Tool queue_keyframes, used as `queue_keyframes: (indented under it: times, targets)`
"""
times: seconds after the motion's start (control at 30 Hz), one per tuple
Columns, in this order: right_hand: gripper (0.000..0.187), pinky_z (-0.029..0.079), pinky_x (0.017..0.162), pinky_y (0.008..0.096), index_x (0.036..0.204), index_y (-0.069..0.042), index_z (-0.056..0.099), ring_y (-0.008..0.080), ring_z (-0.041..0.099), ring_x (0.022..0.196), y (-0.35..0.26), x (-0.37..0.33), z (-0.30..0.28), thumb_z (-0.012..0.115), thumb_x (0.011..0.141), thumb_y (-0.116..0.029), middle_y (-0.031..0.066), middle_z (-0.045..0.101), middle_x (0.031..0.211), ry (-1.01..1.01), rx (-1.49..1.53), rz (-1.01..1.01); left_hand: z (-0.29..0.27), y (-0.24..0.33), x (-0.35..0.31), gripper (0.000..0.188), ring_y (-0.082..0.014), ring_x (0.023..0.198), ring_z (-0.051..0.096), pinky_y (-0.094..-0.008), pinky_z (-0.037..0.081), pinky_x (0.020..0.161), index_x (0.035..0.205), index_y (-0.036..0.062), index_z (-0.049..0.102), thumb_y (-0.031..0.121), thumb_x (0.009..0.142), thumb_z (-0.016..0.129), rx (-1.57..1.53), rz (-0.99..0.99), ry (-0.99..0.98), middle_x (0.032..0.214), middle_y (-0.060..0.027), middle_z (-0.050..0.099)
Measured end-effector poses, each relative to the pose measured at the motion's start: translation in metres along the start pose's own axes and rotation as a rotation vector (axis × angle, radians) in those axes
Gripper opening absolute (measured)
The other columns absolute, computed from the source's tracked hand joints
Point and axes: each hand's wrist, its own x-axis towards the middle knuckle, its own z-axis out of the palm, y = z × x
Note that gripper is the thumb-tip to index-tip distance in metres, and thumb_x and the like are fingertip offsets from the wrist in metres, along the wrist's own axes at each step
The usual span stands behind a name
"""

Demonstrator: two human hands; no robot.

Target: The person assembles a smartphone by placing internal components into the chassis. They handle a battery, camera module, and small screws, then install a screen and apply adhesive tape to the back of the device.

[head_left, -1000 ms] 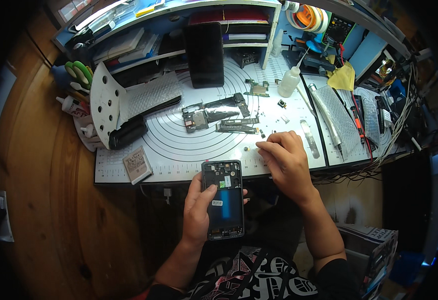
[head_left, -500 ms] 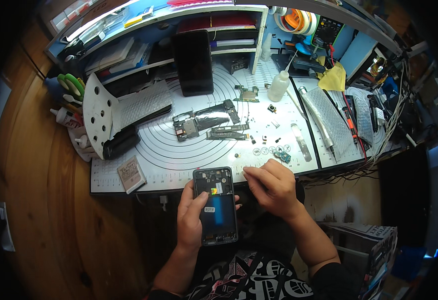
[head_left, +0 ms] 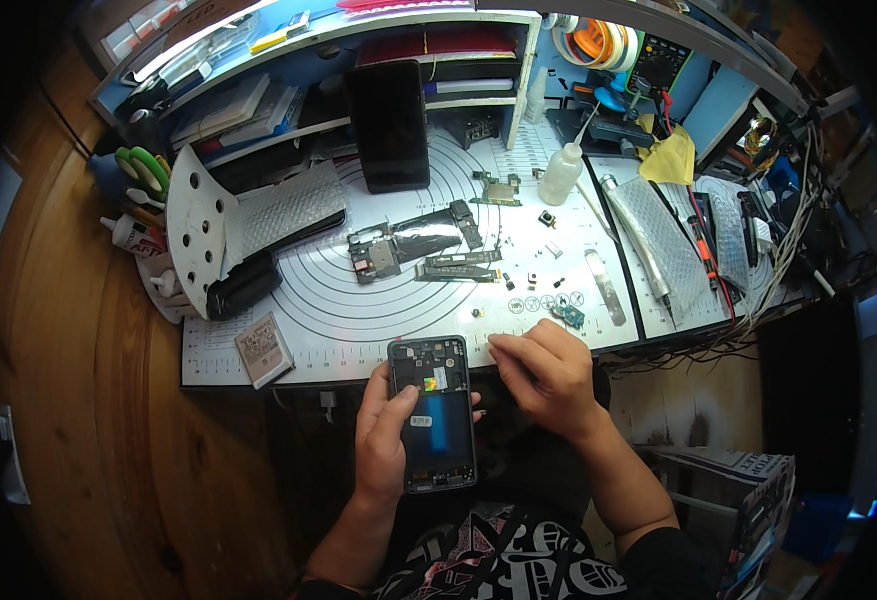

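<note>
My left hand (head_left: 382,432) grips an opened black phone frame (head_left: 440,420) at the table's front edge. Its thumb lies across the frame's inner face, and fingertips show past the right side. Small stickers and metal contacts are visible inside the frame. To the right, my right hand (head_left: 548,378) is closed, thumb and forefinger pressed together; whatever may be between them is hidden. Just beyond it lies a small green circuit board (head_left: 567,315). Farther in rest a phone inner assembly (head_left: 376,250), dark flex strips (head_left: 458,266) and a larger circuit board (head_left: 499,188).
A black phone (head_left: 388,125) stands upright at the back. A white dropper bottle (head_left: 560,175) stands right of the loose parts. A flat battery-like block (head_left: 264,350) lies at the front left, near a perforated white holder (head_left: 198,225). Bubble-wrapped items (head_left: 648,235) and cables occupy the right.
</note>
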Motion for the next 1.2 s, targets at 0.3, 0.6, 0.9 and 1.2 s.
queue_keyframes:
  times: [0.3,0.6,0.9,1.2]
  targets:
    - [0.020,0.042,0.054,0.0362,0.095,-0.003,0.072,0.0240,0.053,0.060,0.0009,-0.0019,0.0005,0.078,0.078,0.003,0.0058,0.055,0.069,0.009,0.002,0.000,0.0006,-0.0001,0.0000,0.039,-0.0388,0.107,0.070,-0.0524,0.061,0.093,0.139,-0.0041,0.037,0.012,0.104,0.037,0.003,0.006,-0.001,0.125,-0.0281,0.061]
    - [0.020,0.041,0.053,0.0346,0.095,-0.002,0.074,0.0222,0.054,0.059,0.0020,-0.0029,0.0014,0.078,0.077,0.005,0.0062,0.058,0.069,0.007,-0.001,0.007,0.0004,-0.0003,-0.0003,0.043,-0.0452,0.108,0.069,-0.0576,0.060,0.092,0.142,-0.0022,0.037,0.015,0.102,0.038,0.057,-0.016,0.021,0.127,-0.0285,0.060]
    - [0.020,0.039,0.054,0.0335,0.096,-0.003,0.075,0.0210,0.052,0.059,-0.0019,-0.0010,0.0004,0.079,0.078,0.005,0.0058,0.058,0.068,-0.002,0.010,0.033,-0.0008,0.0015,-0.0009,0.039,-0.0371,0.109,0.071,-0.0478,0.061,0.093,0.141,-0.0055,0.036,0.009,0.105,0.038,-0.024,0.000,-0.009,0.126,-0.0279,0.062]
    - [0.019,0.040,0.055,0.0345,0.095,-0.003,0.074,0.0221,0.053,0.060,-0.0021,0.0009,0.0001,0.079,0.078,0.004,0.0063,0.057,0.069,-0.019,0.012,0.044,-0.0020,0.0013,-0.0005,0.039,-0.0383,0.109,0.070,-0.0508,0.061,0.094,0.140,-0.0046,0.037,0.010,0.104,0.039,-0.024,0.001,-0.014,0.127,-0.0275,0.061]
